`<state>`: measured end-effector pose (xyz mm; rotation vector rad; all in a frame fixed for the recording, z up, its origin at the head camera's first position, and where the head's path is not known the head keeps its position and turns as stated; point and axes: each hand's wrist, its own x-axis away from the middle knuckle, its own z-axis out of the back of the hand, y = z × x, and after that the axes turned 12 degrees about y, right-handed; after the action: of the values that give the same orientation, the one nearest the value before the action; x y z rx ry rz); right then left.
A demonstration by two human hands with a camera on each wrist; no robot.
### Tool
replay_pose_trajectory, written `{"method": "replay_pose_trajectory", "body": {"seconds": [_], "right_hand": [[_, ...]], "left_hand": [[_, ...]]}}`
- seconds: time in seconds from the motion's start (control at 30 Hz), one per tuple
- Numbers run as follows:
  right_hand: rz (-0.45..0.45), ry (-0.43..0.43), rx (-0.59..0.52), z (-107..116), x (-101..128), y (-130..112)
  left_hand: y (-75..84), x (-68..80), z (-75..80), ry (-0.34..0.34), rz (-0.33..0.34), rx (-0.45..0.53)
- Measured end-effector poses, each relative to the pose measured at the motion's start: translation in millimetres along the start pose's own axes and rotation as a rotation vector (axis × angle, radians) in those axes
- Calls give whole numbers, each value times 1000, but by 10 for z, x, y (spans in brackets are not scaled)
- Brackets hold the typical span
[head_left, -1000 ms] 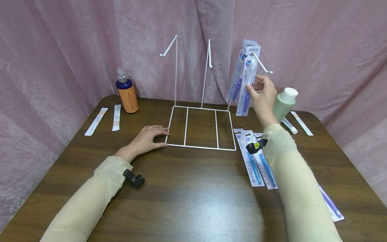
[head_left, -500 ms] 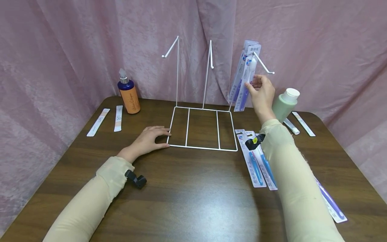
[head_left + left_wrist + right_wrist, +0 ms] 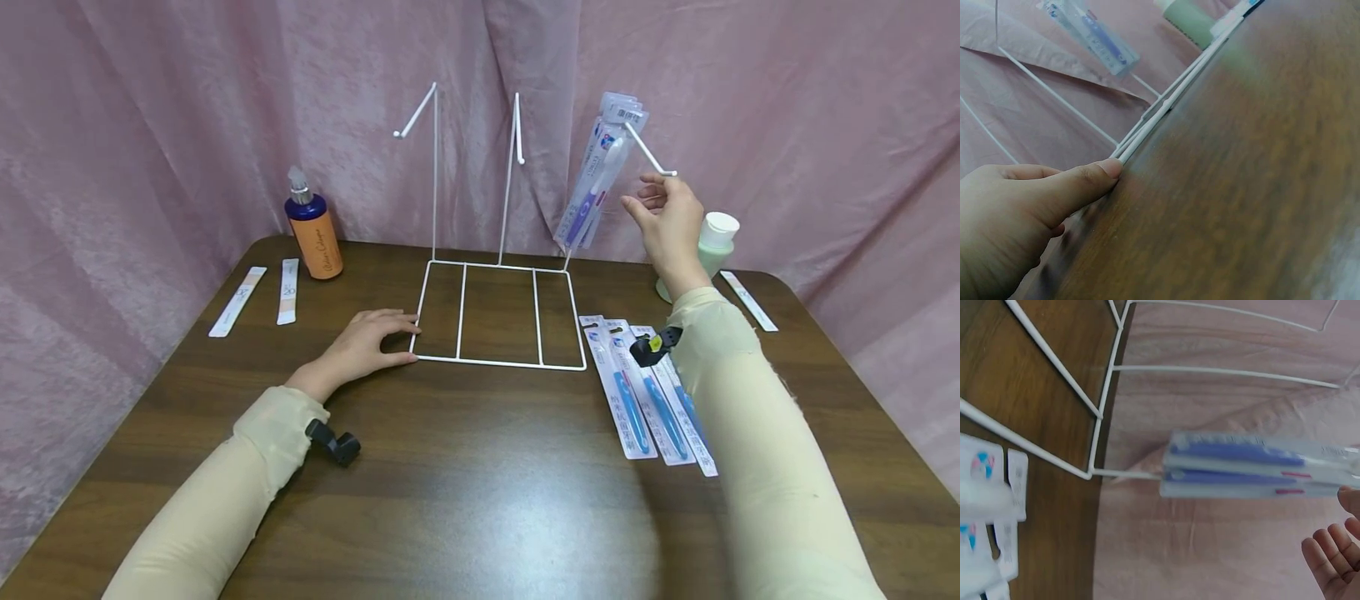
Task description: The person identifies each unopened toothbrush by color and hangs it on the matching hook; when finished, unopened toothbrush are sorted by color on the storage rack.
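A white wire display rack (image 3: 498, 363) with three upright hooks stands on the table. Thumb and fingertips of my left hand (image 3: 360, 346) hold its front left corner; in the left wrist view the thumb (image 3: 1094, 178) lies on the wire. Several packaged purple toothbrushes (image 3: 592, 183) hang overlapping from the right hook (image 3: 649, 150), tilted. Just right of them is my right hand (image 3: 671, 225), its fingers loosely bent with nothing in them. The right wrist view shows the hanging packs (image 3: 1235, 462) close to its fingertips, with contact hard to judge.
Several packaged blue toothbrushes (image 3: 633, 408) lie beside the rack's right side. A green bottle (image 3: 716, 237) stands partly behind the right hand, and a slim white packet (image 3: 750, 302) lies near it. At left are an orange-and-blue pump bottle (image 3: 318, 246) and two slim sachets (image 3: 238, 302).
The right hand has slid its toothbrush pack back along the hook to the others, let go, and moved right. The left hand stays on the rack.
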<state>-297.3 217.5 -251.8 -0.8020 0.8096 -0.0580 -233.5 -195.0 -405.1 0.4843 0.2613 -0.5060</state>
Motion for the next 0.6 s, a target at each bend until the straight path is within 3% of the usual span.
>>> {"method": "replay_pose_trajectory", "body": {"seconds": [0.37,0.6], "right_hand": [[30,-140,52,485,-82,13],[102,-202,153,790,-99,48]], "left_hand": [[-5,25,19,-3,0,-1],[2,40,42,-6,7,-1]]}}
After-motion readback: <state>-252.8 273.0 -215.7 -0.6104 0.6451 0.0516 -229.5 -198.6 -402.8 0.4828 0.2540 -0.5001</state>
